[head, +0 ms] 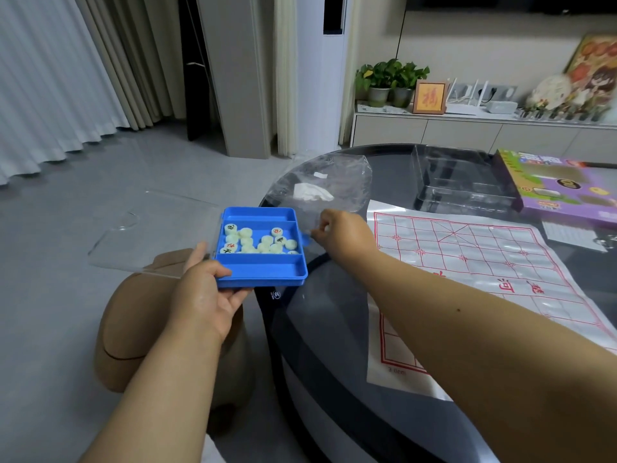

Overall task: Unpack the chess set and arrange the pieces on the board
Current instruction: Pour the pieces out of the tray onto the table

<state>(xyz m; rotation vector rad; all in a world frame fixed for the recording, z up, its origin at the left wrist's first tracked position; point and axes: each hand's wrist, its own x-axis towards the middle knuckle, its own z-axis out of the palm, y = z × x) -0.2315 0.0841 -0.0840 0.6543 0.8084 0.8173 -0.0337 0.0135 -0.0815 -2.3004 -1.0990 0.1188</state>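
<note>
Head view: looking down past both forearms at a round dark table (350, 412) edge and the floor beside it.
Blue tray (262, 247): held level in the air just left of the table edge, its long axis running left to right; three compartments lie as parallel strips across it.
Tray contents: pale round chess pieces (258, 240) fill the middle strip, some showing red or dark characters; near and far strips hold nothing.
Left hand (207, 292): grips the tray's near-left corner, thumb on the rim, fingers curled beneath.
Clear lid (147, 235): open, hanging off the tray's left side.
Right hand (340, 233): fingers curled at the tray's right edge, pinching a small pale thing; what it is cannot be told.
Board sheet (467, 262): spread flat on the table, red grid, long axis running away from the person.
Plastic bag (330, 185): lying on the table behind the tray.
Clear insert (460, 182): on the far table, beside the purple box (561, 188).
</note>
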